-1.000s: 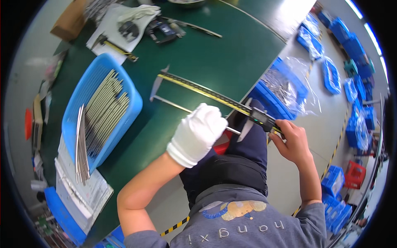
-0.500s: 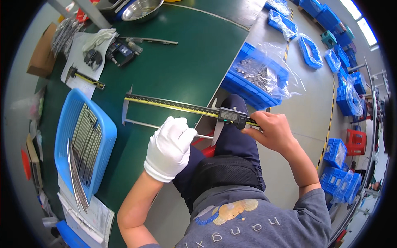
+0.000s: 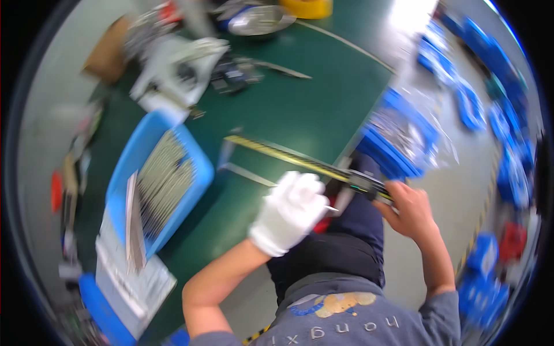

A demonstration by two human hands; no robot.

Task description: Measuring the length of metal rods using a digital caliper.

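My left hand point(image 3: 289, 213), in a white glove, is closed around a thin metal rod point(image 3: 251, 175) that pokes out on both sides of the fist. My bare right hand point(image 3: 408, 209) grips the digital end of a long caliper point(image 3: 288, 157), whose yellow-and-black beam stretches left over the green table. The rod lies roughly parallel to the beam, between the caliper's widely spread jaws. Motion blur hides whether its ends touch them. To the left, a blue basket point(image 3: 199, 164) holds many similar metal rods point(image 3: 164, 179).
Papers point(image 3: 130, 288) lie under the basket's near end. On the green table point(image 3: 314, 109) are a second caliper point(image 3: 167, 98), dark tools point(image 3: 231, 75) and a metal bowl point(image 3: 261, 22). A blue crate point(image 3: 389, 153) with metal parts and plastic stands right of the table edge.
The whole scene has shifted right in the picture and is blurred, so my head has moved. Both hands keep their holds on the rod and the caliper.
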